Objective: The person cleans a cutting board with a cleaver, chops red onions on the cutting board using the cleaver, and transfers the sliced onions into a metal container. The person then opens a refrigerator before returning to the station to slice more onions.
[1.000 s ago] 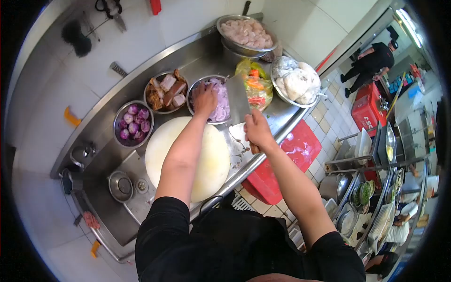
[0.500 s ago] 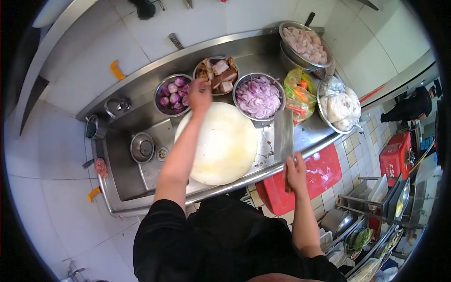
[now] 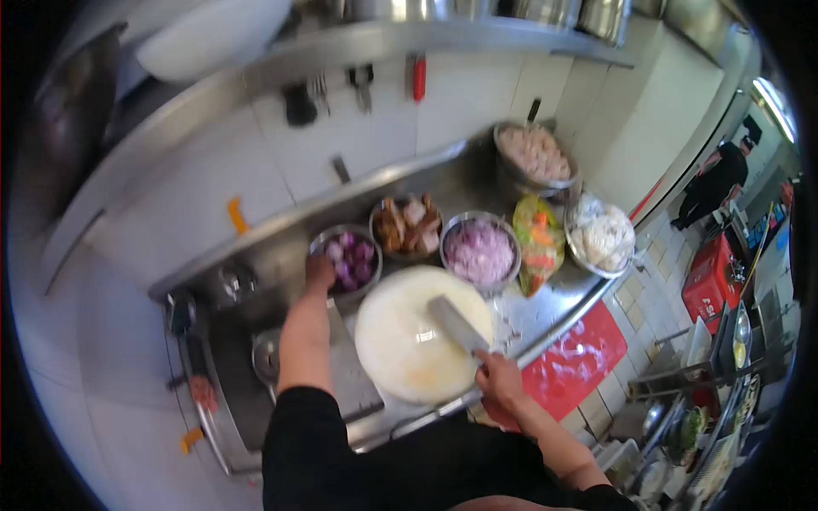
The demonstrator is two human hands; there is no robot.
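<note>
My left hand (image 3: 320,274) is at the left rim of the bowl of whole purple onions (image 3: 351,261); blur hides its fingers. In my right hand (image 3: 498,375) is the handle of a broad cleaver (image 3: 456,324), whose blade lies over the round white cutting board (image 3: 417,358). Behind the board stand a bowl of browned meat chunks (image 3: 407,226) and a bowl of sliced purple onion (image 3: 480,250). To their right is a plastic bag of cut vegetables (image 3: 538,243).
A bowl of pale raw meat (image 3: 534,153) and a bowl with bagged white food (image 3: 601,236) stand at the counter's right end. A red stool-like surface (image 3: 579,358) is below the counter edge. Racks (image 3: 707,366) and a person in dark clothes (image 3: 718,180) are at right.
My left hand has gone from the sliced onion, past the meat bowl, to the whole onions. The cleaver has moved left over the board. The camera view has tilted up.
</note>
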